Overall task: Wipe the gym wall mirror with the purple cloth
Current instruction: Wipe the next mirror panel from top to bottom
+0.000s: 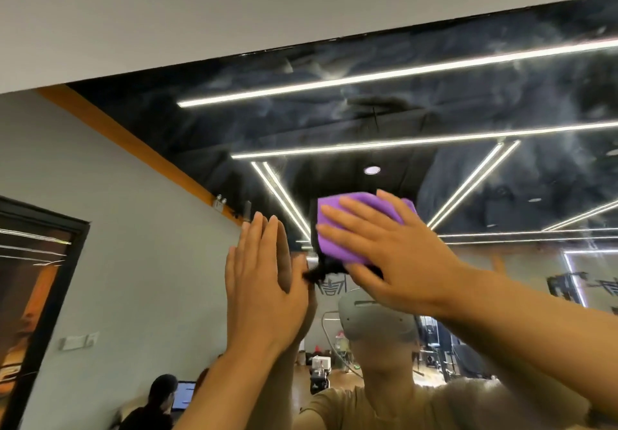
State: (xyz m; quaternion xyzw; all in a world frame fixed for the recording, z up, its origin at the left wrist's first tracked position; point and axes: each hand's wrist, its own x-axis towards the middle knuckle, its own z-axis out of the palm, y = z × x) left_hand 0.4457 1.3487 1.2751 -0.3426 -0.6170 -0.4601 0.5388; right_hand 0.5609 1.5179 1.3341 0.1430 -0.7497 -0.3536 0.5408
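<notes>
— So what are the hands doing?
— The right hand is flat, fingers straight, pressing the purple cloth on the wall mirror. The left hand is flat too, touching the glass beside it.

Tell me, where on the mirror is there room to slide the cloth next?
Open glass lies above the purple cloth, up to the mirror's top edge under the white wall, where hazy smears show. More lies to the right of the right hand. It is crowded to the left: the left hand rests flat on the glass right beside the cloth.
</notes>
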